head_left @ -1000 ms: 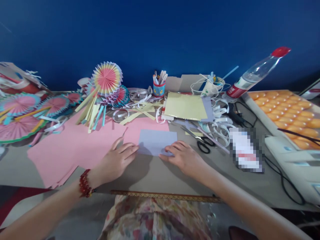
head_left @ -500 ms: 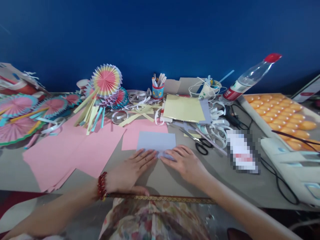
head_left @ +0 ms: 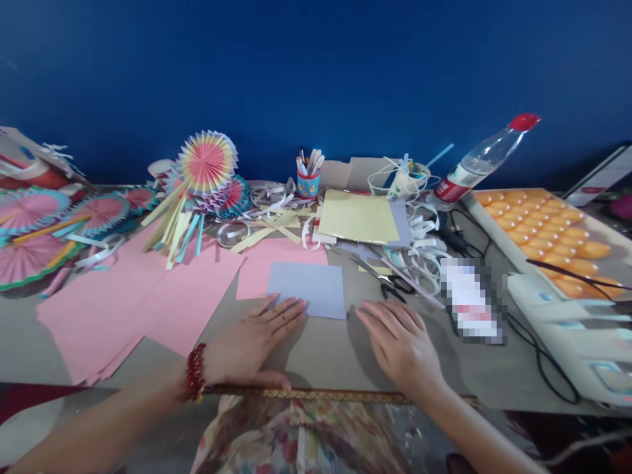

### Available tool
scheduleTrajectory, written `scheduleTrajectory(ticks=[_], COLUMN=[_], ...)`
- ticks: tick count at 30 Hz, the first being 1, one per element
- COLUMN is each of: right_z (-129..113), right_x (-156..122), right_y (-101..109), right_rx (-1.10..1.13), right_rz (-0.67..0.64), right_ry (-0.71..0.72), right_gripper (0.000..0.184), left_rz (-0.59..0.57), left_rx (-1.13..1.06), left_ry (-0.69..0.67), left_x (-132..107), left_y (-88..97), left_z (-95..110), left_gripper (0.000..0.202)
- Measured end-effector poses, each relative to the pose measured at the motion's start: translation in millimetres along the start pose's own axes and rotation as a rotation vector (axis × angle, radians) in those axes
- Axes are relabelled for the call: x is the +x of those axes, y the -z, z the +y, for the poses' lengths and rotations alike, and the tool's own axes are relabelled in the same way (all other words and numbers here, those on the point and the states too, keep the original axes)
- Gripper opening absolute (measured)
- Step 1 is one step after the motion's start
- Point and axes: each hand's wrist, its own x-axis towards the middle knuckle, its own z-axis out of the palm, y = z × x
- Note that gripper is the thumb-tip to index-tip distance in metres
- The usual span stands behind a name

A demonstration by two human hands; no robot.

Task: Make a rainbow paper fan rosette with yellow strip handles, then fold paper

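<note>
A light purple sheet of paper [head_left: 316, 283] lies near the table's front, partly over a pink sheet [head_left: 254, 276]. My left hand [head_left: 257, 342] rests flat with its fingers on the purple sheet's lower left corner; a red bead bracelet circles that wrist. Off the sheet's right edge, my right hand [head_left: 399, 342] hovers or rests over the grey table with its fingers extended, holding nothing. Black-handled scissors [head_left: 390, 284] lie just beyond the right fingertips.
Pink sheets [head_left: 148, 296] spread at the left, with pleated paper rosettes [head_left: 205, 161] behind. A yellow paper stack [head_left: 360, 217], a pen cup [head_left: 308, 184] and white strips stand at the back. Right are a tilted bottle [head_left: 478, 164], a blurred-out object [head_left: 471, 299] and an orange-bubbled tray [head_left: 533, 224].
My right hand has lifted off the purple sheet and moved right, uncovering its lower right corner. My left hand stays on the sheet. The view has shifted slightly.
</note>
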Motion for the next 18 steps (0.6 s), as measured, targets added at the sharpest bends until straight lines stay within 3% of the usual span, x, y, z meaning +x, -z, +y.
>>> scheduleTrajectory(ticks=[7,12,18], right_z=[-12,-7,-7], right_x=[14,7,10], right_y=[-16,-21,-21], right_rx=[0.014,0.0,-0.006], right_rz=[-0.14,-0.153,-0.131], right_ry=[0.135,0.127,0.156], right_gripper=[0.038,0.037,0.034], left_rz=[0.028,0.01,0.09], left_rx=[0.051,0.164,0.26], left_ry=[0.023,0.134,0.235], left_x=[-3,-29,-56], left_y=[-1.2,-4.3,-8.0], left_z=[1,-1,-3], left_gripper=[0.1,0.094,0.082])
